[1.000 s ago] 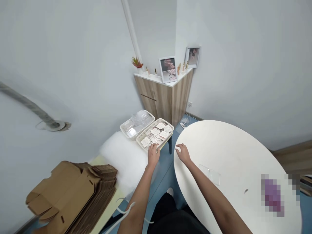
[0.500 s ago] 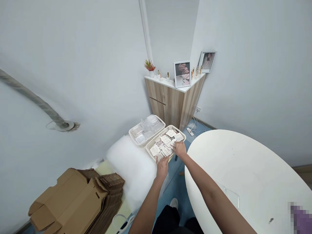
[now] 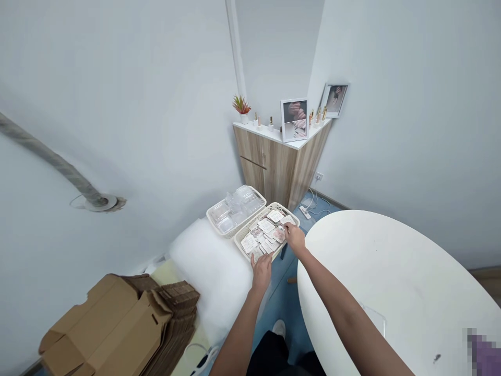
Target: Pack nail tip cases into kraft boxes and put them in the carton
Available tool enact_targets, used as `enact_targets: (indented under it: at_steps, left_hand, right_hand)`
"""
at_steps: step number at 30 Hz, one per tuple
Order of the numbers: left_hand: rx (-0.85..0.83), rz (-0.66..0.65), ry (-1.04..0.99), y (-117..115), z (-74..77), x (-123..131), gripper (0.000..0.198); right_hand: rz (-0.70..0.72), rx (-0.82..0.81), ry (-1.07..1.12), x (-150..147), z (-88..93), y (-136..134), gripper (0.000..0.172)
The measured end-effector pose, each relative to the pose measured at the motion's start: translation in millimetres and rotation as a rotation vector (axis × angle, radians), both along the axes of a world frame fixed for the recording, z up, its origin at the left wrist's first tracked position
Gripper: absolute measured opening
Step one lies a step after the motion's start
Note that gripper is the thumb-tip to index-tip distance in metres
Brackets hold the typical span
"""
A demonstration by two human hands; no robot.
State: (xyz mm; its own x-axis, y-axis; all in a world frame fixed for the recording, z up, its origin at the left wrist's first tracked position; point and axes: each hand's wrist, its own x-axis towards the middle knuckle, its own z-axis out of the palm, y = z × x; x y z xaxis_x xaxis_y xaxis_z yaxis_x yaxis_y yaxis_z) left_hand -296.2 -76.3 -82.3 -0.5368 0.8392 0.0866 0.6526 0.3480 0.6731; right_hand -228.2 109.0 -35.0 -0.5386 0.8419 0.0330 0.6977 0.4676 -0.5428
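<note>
Here's our white perforated basket (image 3: 281, 209), square printed cards (image 3: 266, 225) heaped inside. Our left hand (image 3: 261, 270), fingers apart, meets its near rim; our right hand (image 3: 295, 237) bunches over its right end, gripping or not we can't tell. Cards should handle light, stiff: pinch edges.

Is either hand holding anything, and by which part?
Can't tell: the right hand is at cards in the basket, grip unclear; the left hand is at the near rim, hold also unclear.
</note>
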Motion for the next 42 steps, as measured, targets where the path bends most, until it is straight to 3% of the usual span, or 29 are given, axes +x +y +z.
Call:
enact_targets:
  at_steps: [6,11,13,17,22,26,31,37,42]
  left_hand:
    - [0.001,-0.008,0.089,0.9,-5.5,-3.3,0.032]
    - [0.075,0.068,0.213,8.4,1.6,8.2,0.034]
    - [0.129,0.040,0.229,16.5,7.6,26.7,0.038]
    - [0.141,-0.182,0.157,35.2,11.9,87.5,0.046]
    - [-0.011,-0.477,0.032,39.0,-7.5,167.0,0.063]
    - [-0.211,-0.678,0.004,30.4,-25.5,206.0,0.071]
    - [-0.395,-0.824,0.062,28.3,-35.1,225.5,0.073]
    - [-0.427,-0.888,0.104,31.3,-36.1,231.5,0.073]
    - [-0.464,-0.906,0.156,32.1,-37.9,238.4,0.073]
  right_hand:
    - [-0.206,-0.248,0.608,56.7,5.1,-2.0,0.033]
    - [-0.392,-0.396,0.746,150.9,-10.9,-7.4,0.039]
    - [-0.491,-0.419,0.731,194.6,-21.3,-14.0,0.041]
    - [-0.619,-0.432,0.653,273.7,-43.4,-36.6,0.041]
    - [-0.675,-0.386,0.449,335.0,-63.7,-66.2,0.031]
    - [-0.566,-0.393,0.282,348.6,-68.5,-75.2,0.028]
    - [-0.391,-0.415,0.127,340.0,-68.3,-68.8,0.032]
    - [-0.290,-0.381,-0.025,328.1,-76.2,-62.5,0.032]
    - [-0.350,-0.206,-0.039,339.1,-85.2,-70.3,0.031]
